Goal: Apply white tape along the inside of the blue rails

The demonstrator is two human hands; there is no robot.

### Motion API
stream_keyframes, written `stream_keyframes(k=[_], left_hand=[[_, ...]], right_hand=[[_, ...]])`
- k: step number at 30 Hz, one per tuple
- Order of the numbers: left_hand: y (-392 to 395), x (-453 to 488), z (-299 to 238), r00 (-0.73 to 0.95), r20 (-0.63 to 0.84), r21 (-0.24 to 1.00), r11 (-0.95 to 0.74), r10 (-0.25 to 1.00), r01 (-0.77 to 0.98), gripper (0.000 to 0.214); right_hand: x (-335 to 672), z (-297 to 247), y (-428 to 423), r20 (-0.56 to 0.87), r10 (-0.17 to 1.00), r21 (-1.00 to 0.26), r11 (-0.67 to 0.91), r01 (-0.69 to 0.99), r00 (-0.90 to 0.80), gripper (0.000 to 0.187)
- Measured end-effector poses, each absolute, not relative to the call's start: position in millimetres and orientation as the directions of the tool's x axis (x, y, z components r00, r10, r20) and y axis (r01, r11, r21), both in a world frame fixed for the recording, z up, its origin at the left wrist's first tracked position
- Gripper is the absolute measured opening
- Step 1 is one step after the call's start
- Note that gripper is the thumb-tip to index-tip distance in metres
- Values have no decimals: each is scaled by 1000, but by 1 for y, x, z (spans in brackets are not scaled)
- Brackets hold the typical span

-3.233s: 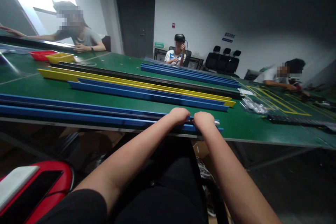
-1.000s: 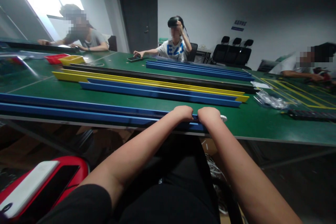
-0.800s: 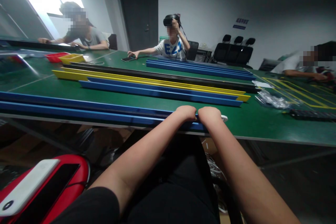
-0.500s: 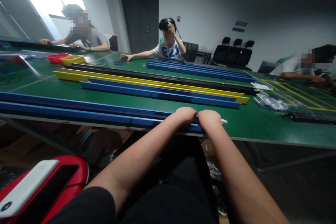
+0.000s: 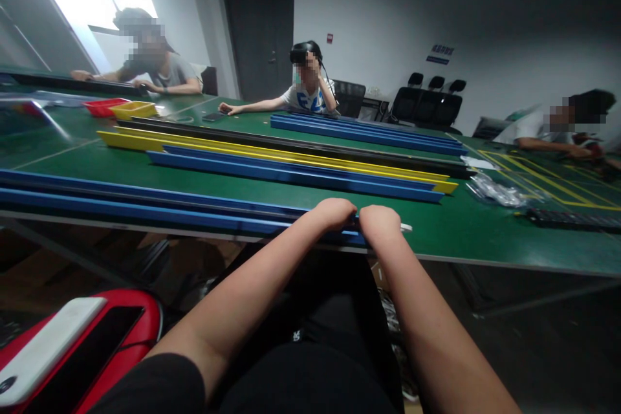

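Along the near table edge lies a long blue channel strip (image 5: 204,213), running from the far left to my hands at its right end. My left hand (image 5: 337,212) is curled over that end, its knuckles bent down and its fingertips hidden. Right beside it, almost touching, my right hand (image 5: 381,223) is closed, with its fingers turned away from me. A small white piece (image 5: 406,228) pokes out past the right hand's outer side. What either hand pinches is hidden behind the hands.
Blue (image 5: 291,174), yellow (image 5: 130,141) and black (image 5: 310,143) strips lie beyond, with more blue strips (image 5: 363,132) behind. Clear plastic bags (image 5: 499,193) and a dark strip (image 5: 563,218) sit at right. Three people work around the green table (image 5: 466,236). A red stool (image 5: 140,310) stands at lower left.
Both hands stay close together at the strip's right end and sit slightly further left in view. The person across has lowered their head a little.
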State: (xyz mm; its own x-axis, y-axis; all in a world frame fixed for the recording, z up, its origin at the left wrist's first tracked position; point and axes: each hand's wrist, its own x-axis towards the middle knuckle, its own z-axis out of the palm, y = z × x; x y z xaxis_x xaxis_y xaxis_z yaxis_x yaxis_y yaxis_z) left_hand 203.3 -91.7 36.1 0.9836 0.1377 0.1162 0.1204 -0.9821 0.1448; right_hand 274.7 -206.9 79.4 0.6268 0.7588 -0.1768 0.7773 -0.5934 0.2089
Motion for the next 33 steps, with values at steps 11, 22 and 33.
stream_keyframes(k=[11, 22, 33], left_hand=[[-55, 163, 36, 983, 96, 105, -984, 155, 145, 31], [-32, 141, 36, 972, 12, 140, -963, 233, 229, 23], [-34, 141, 38, 959, -21, 136, -949, 284, 284, 24]], right_hand=[[265, 82, -192, -150, 895, 124, -405, 906, 421, 34], [282, 73, -211, 30, 918, 23, -397, 917, 397, 36], [297, 17, -232, 178, 852, -25, -496, 868, 492, 41]])
